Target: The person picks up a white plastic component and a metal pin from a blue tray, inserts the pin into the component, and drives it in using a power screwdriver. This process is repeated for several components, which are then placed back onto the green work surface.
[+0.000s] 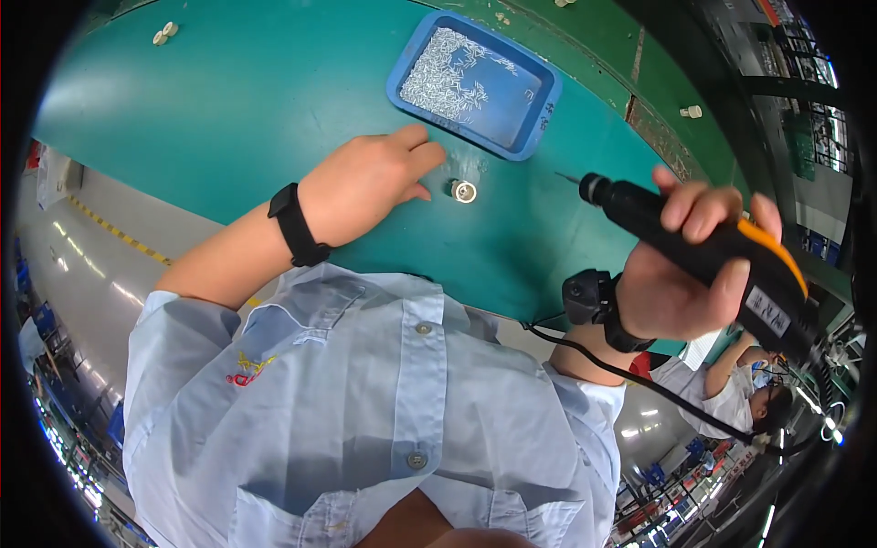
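Note:
My right hand (pixel 685 265) is wrapped round a black electric screwdriver (pixel 671 224) with an orange stripe, lifted at the right. Its thin bit points left, over the table and apart from any part. My left hand (pixel 379 178) hovers low over the green table, fingers bent and thumb apart from them, with nothing seen between. Just right of its fingertips, a small cream-coloured round fitting (pixel 463 191) sits on the table, its opening showing. Beyond both lies a blue tray (pixel 539 119) with many small silvery screws or pins (pixel 443 82) heaped toward its left side.
Two cream fittings (pixel 164 34) lie at the table's far left. Another fitting (pixel 691 111) rests on the green surface at the far right. A black cable (pixel 639 382) runs past my right forearm. Another person (pixel 731 388) works at the right.

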Demonstrator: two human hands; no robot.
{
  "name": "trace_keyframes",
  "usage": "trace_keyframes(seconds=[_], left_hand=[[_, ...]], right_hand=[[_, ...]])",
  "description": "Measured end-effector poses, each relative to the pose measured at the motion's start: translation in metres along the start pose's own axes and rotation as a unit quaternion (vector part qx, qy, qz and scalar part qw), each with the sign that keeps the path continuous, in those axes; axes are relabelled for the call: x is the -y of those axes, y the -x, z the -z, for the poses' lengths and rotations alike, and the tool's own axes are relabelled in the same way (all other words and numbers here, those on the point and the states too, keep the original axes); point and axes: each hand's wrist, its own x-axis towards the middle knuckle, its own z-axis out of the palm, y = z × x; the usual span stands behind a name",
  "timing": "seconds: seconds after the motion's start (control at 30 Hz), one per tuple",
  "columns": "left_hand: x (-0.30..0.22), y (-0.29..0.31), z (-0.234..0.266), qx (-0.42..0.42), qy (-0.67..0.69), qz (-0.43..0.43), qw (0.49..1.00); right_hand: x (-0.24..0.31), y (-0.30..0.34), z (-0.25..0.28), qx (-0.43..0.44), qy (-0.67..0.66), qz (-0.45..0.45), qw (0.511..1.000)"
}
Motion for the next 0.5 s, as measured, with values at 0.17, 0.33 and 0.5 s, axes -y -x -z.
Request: trace_keyframes(seconds=[0.17, 0.33, 0.5], left_hand=[[-0.006, 0.003, -0.007, -0.007, 0.008, -0.005, 1.000], [-0.009, 0.005, 0.003, -0.017, 0.045, -0.002, 0.999], [-0.014, -0.005, 0.018, -0.081, 0.048, -0.034, 0.995]], right_hand=[[-0.030, -0.028, -0.009, -0.008, -0.015, -0.006, 1.000], [-0.066, -0.038, -0.025, -0.087, 0.017, -0.040, 0.995], [-0.060, -0.035, -0.022, -0.068, 0.030, -0.026, 0.997]])
